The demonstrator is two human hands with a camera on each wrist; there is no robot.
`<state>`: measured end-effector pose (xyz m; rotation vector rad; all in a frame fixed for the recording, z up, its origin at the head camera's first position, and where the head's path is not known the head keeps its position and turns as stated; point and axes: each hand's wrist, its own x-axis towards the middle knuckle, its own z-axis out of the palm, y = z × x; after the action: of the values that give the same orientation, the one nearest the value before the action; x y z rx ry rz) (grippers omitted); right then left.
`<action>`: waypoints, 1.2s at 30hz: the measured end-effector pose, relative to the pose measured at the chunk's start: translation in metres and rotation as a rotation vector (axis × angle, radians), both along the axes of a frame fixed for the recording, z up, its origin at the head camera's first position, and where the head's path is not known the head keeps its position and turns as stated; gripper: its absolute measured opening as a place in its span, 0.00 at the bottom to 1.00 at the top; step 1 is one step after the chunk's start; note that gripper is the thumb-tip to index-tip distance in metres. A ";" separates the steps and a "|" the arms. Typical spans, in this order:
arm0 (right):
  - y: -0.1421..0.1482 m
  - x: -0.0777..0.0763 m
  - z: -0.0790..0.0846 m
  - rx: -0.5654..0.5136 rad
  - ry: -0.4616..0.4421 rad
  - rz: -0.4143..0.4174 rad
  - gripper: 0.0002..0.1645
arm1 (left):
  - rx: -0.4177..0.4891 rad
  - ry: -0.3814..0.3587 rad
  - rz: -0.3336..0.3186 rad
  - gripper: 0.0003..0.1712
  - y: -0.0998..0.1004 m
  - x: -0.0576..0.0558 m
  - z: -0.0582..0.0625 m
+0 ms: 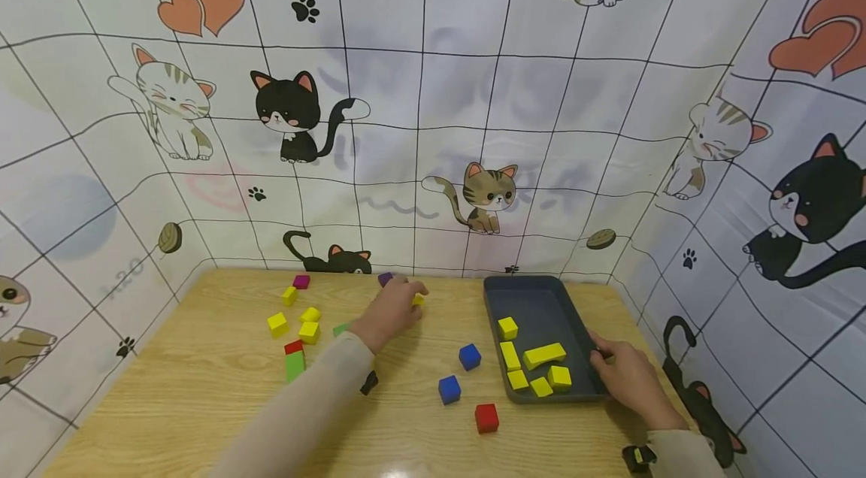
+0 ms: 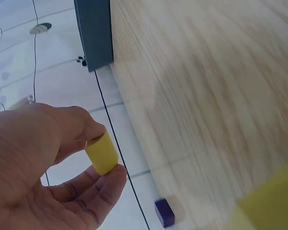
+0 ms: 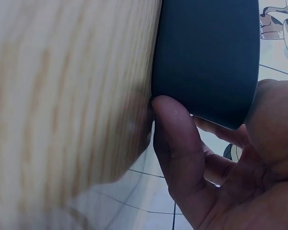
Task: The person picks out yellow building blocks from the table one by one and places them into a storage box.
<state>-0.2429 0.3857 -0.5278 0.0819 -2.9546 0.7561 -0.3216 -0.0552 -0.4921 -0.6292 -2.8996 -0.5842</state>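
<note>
My left hand (image 1: pixel 390 315) reaches over the far middle of the table and pinches a small yellow block (image 2: pixel 102 154) between thumb and fingertips. Most of that block is hidden by the hand in the head view. Just beyond the hand lies a purple block (image 1: pixel 385 279), and a green block (image 1: pixel 340 329) shows partly behind the wrist. On the right, a dark grey tray (image 1: pixel 531 296) carries several yellow blocks (image 1: pixel 544 355), one of them longer. My right hand (image 1: pixel 625 373) grips the tray's right side, thumb and fingers at its rim and wall.
At the left are several loose yellow blocks (image 1: pixel 309 332), a magenta block (image 1: pixel 301 281), and a red block (image 1: pixel 294 347) against a green block (image 1: pixel 295 367). Two blue blocks (image 1: pixel 449 389) and a red cube (image 1: pixel 486 418) lie left of the tray. Cat-print cloth (image 1: pixel 386 185) surrounds the table.
</note>
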 end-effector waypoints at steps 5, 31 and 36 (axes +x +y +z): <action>0.000 0.000 0.001 0.005 -0.004 -0.002 0.29 | 0.005 0.025 -0.053 0.17 0.016 0.002 0.002; -0.001 0.000 0.001 0.017 -0.005 -0.007 0.30 | -0.097 0.117 -0.259 0.16 0.127 0.019 0.013; -0.001 0.000 0.001 0.019 -0.012 -0.011 0.29 | -0.133 0.111 -0.278 0.15 0.143 0.023 0.011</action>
<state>-0.2429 0.3848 -0.5270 0.0632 -2.9710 0.7301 -0.2989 0.0879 -0.4811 -1.0588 -2.7828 -0.3712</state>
